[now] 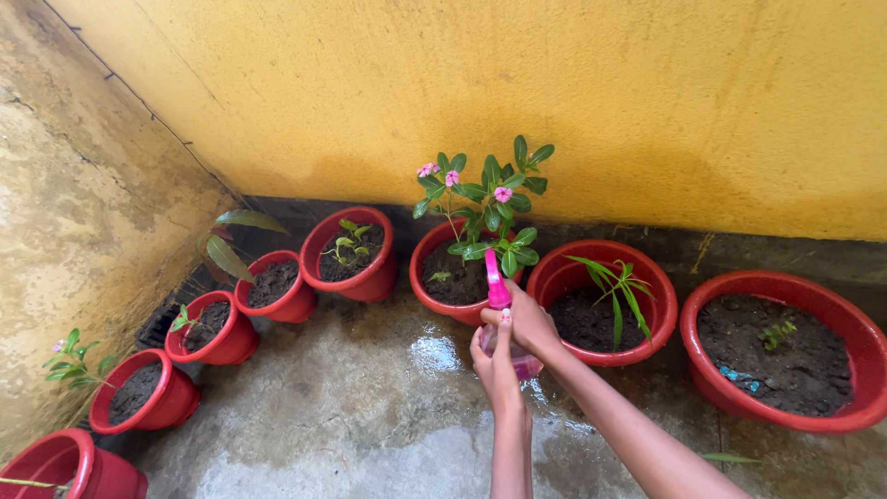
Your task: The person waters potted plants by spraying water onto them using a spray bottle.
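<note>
Both my hands hold a pink spray bottle with a clear body, near the middle of the head view. My right hand wraps the trigger head from the right. My left hand cups the bottle from below. The nozzle points at a red pot with dark soil and a plant with pink flowers. The bottle's lower part is mostly hidden by my fingers.
Red pots with soil line the yellow wall and the left wall: one with a grassy seedling, a large one at right, and several smaller ones at left. The concrete floor is wet.
</note>
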